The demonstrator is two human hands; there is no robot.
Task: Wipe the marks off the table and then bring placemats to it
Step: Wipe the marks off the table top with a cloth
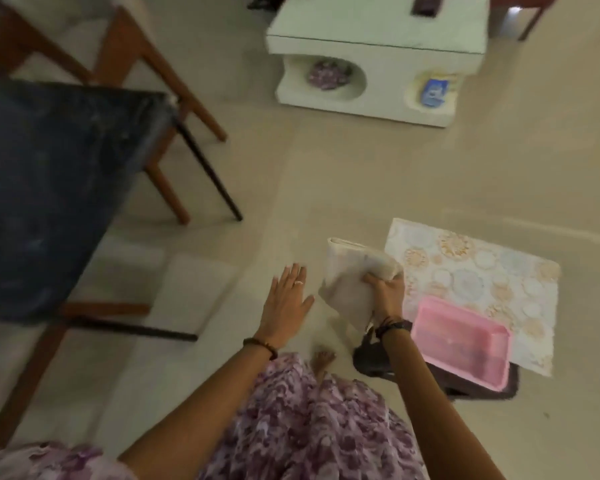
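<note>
Beige tile floor (326, 168) fills most of the head view, w/ motion blur throughout. Dark blue tabletop (59, 188) at left, whitish smears along its far edge; wooden chairs (125, 46) behind & beside it. Right hand (385, 292) grips a folded pale bundle of placemats (350, 282), fingers curled round its right edge, bundle held up off the floor. Left hand (286, 296) is spread flat, fingers straight, just left of the bundle, not touching it; ring on one finger, bracelet at the wrist. One patterned placemat (471, 275) w/ circular motifs lies flat at right, well apart from the tabletop. Pink plastic tray (461, 344) sits on its near corner, over a dark stool (478, 382). White low cabinet (378, 60) at top centre, purple item in one recess, blue item in the other. Purple floral dress (309, 427) & a bare foot (323, 358) at bottom.
</note>
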